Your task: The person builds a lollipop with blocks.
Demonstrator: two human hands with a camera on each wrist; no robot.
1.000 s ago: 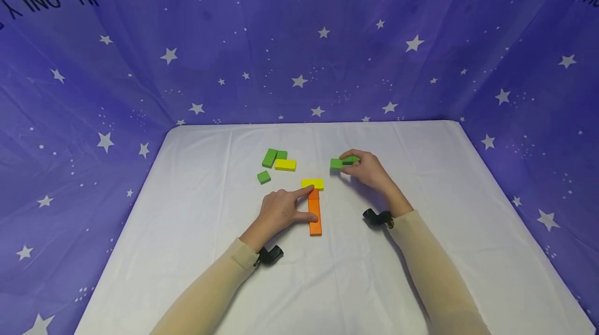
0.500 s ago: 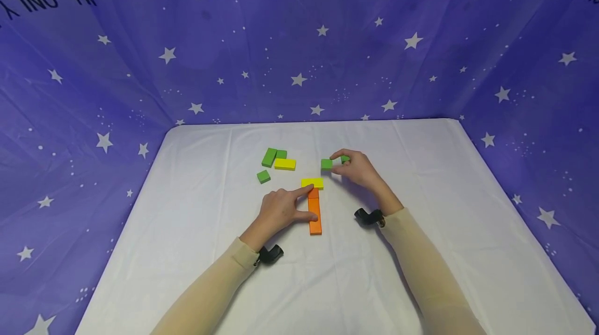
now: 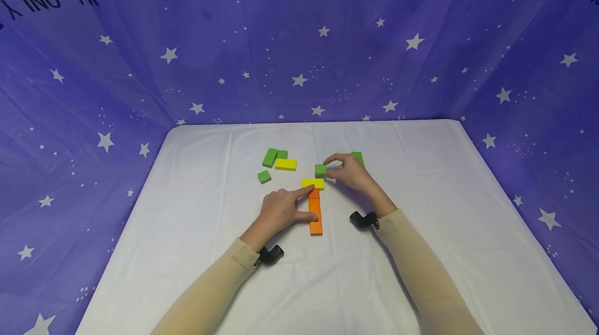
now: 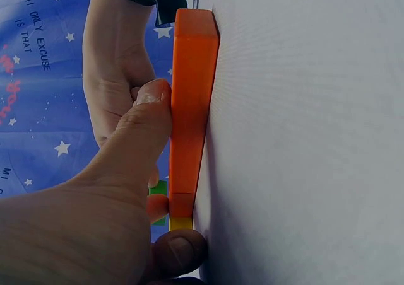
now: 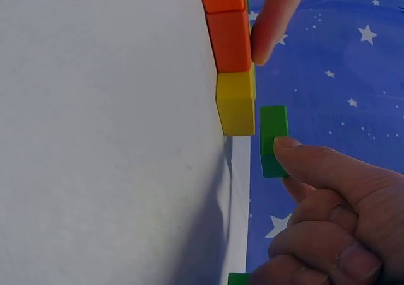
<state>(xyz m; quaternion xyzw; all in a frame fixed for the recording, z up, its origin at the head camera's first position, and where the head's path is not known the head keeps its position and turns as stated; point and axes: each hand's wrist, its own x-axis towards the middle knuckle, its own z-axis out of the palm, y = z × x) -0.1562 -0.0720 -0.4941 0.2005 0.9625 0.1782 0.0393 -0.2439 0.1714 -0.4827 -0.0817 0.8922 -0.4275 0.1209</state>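
On the white tabletop, a long orange block [image 3: 315,228], a short orange block [image 3: 314,194] and a yellow block [image 3: 306,183] form a T. My left hand [image 3: 281,207] rests its thumb on the long orange block and stretches its index finger to where the short orange and yellow blocks meet. Between thumb and fingertips my right hand [image 3: 353,172] pinches a small green block [image 3: 320,170], just beyond the yellow crossbar. In the right wrist view that green block [image 5: 273,124] hangs above table level, close to the yellow block [image 5: 237,105].
Left of the T lie a green block [image 3: 270,157], another green one [image 3: 282,154], a yellow block [image 3: 286,165] and a small green block [image 3: 264,177]. One more green block [image 3: 357,157] sits partly hidden behind my right hand. A starry purple curtain [image 3: 252,101] encloses the table.
My right hand has carried the small green block leftward and slightly nearer, from right of the T to just beyond its yellow bar. The left hand stays in place.
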